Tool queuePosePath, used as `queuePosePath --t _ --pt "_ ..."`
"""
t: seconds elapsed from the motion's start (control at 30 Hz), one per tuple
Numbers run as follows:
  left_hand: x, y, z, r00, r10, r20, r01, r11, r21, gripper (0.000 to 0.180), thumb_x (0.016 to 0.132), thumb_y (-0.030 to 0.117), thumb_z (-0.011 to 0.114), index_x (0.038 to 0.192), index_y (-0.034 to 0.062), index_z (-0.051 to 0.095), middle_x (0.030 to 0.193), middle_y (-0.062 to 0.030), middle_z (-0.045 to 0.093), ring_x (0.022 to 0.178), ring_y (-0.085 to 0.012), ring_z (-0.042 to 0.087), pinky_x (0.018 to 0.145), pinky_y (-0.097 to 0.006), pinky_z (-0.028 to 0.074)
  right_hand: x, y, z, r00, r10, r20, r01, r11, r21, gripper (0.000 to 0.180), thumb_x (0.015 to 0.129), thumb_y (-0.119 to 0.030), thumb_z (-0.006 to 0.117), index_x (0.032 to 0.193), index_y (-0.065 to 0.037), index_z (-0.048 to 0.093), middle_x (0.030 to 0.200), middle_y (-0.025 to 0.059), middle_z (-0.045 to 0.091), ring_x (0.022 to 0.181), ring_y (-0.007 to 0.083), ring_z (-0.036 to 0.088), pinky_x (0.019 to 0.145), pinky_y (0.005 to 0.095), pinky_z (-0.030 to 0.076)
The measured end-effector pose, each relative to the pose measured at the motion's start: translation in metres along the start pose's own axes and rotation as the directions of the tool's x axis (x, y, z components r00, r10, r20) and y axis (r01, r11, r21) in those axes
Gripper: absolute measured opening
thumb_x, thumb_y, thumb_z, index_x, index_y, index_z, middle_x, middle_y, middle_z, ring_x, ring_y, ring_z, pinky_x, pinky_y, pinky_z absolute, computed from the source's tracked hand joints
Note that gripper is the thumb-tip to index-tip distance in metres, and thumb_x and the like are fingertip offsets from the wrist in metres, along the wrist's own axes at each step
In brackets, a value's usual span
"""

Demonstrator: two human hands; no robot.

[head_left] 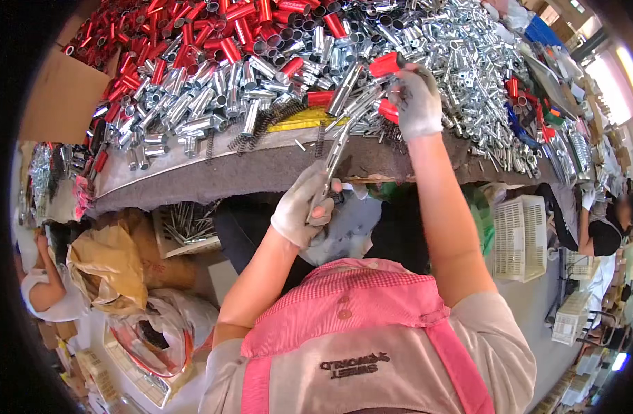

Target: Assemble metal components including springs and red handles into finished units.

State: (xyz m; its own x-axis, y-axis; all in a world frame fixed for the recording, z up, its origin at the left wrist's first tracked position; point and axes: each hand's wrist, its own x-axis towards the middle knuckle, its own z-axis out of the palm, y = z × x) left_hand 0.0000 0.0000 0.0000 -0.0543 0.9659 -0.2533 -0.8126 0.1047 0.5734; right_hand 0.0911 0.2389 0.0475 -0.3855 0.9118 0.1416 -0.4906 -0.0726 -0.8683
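Pink apron [344,303]; left hand [305,205] gripping a metal piece [336,150]; right hand [418,105] half-curled by red tube [383,65], grip unclear.

From my remote seat, I cannot make out the fingertips of the right hand [419,103]; whether they grip or only touch the red sleeve [384,65] is unclear to me. The gloved left hand [306,207] covers the lower part of a long silver piece [338,148]. Many small metal parts [461,86] are too tiny for me to identify. The heap of red tubes [244,31] is cut off at the top edge and, with the metal, hides much of the desk [133,178]. At the far left, the dark rim crops a co-worker [51,286]; at the far right, another person [606,224] is blurred.
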Motion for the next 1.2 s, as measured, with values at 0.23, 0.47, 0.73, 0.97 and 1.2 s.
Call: queuePosePath --t 0.23,0.47,0.73,0.97,1.2 --pt "-0.006 -0.011 0.002 0.95 -0.082 0.302 0.24 0.809 -0.536 0.04 0.099 0.029 0.037 0.131 0.0041 0.039 0.087 -0.0081 0.052 0.05 -0.0099 0.044 0.035 -0.019 0.028 -0.096 -0.002 0.0 0.706 0.531 0.468 -0.606 0.795 0.011 0.027 0.093 -0.017 0.049 0.116 -0.004 0.05 0.105 0.0139 0.062 0.05 0.0065 0.043 0.04 0.0176 0.033" --pt "-0.005 -0.011 0.002 0.905 -0.1 0.412 0.345 0.741 -0.576 0.041 0.101 0.03 0.032 0.13 0.0034 0.04 0.087 -0.0082 0.053 0.047 -0.0092 0.041 0.036 -0.02 0.027 -0.105 0.007 0.002 0.8 0.466 0.379 -0.518 0.854 0.043 0.026 0.092 -0.015 0.051 0.114 -0.002 0.05 0.101 0.0153 0.063 0.052 0.0096 0.049 0.041 0.0195 0.037" --pt "-0.005 -0.012 0.002 0.923 -0.151 0.354 0.329 0.787 -0.521 0.036 0.1 0.03 0.032 0.125 0.0054 0.044 0.086 -0.0064 0.053 0.046 -0.0085 0.039 0.036 -0.019 0.027 -0.106 0.006 0.002 0.852 0.41 0.327 -0.372 0.912 -0.175 0.029 0.091 -0.01 0.05 0.118 -0.001 0.049 0.096 0.0142 0.064 0.051 0.0062 0.046 0.045 0.019 0.039" --pt "-0.002 -0.012 0.001 0.9 -0.144 0.411 0.372 0.744 -0.555 0.038 0.1 0.03 0.031 0.127 0.0052 0.042 0.086 -0.007 0.053 0.045 -0.0089 0.039 0.036 -0.02 0.029 -0.105 0.001 -0.001 0.834 0.403 0.377 -0.446 0.895 0.03 0.032 0.09 -0.006 0.048 0.122 0.0 0.043 0.098 0.0181 0.064 0.052 0.0045 0.045 0.048 0.0179 0.039" --pt "-0.001 -0.016 0.002 0.924 -0.174 0.34 0.333 0.802 -0.496 0.039 0.1 0.031 0.031 0.127 0.005 0.044 0.085 -0.0061 0.055 0.047 -0.0085 0.041 0.038 -0.02 0.03 -0.107 0.005 -0.005 0.851 0.409 0.33 -0.42 0.907 -0.041 0.029 0.089 -0.004 0.05 0.117 -0.002 0.046 0.097 0.0187 0.064 0.052 0.0052 0.044 0.048 0.0184 0.039"
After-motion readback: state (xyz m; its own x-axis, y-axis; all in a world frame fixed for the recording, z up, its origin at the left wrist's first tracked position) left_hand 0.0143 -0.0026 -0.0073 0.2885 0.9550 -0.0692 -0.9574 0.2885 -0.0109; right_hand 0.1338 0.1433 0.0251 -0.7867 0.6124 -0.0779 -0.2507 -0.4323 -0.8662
